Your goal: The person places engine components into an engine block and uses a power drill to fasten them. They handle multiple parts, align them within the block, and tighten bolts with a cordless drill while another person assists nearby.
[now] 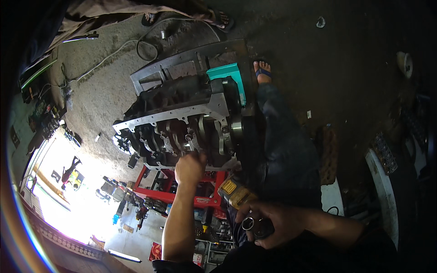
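Two hands: left hand on engine block, right hand around yellow drill.

The left hand stretches forward on a straight bare forearm, fingers curled; the right hand sits close in, fingers clenched.

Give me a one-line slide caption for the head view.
Left hand reaches into an upturned engine block at its crankshaft; right hand holds a yellow power tool.
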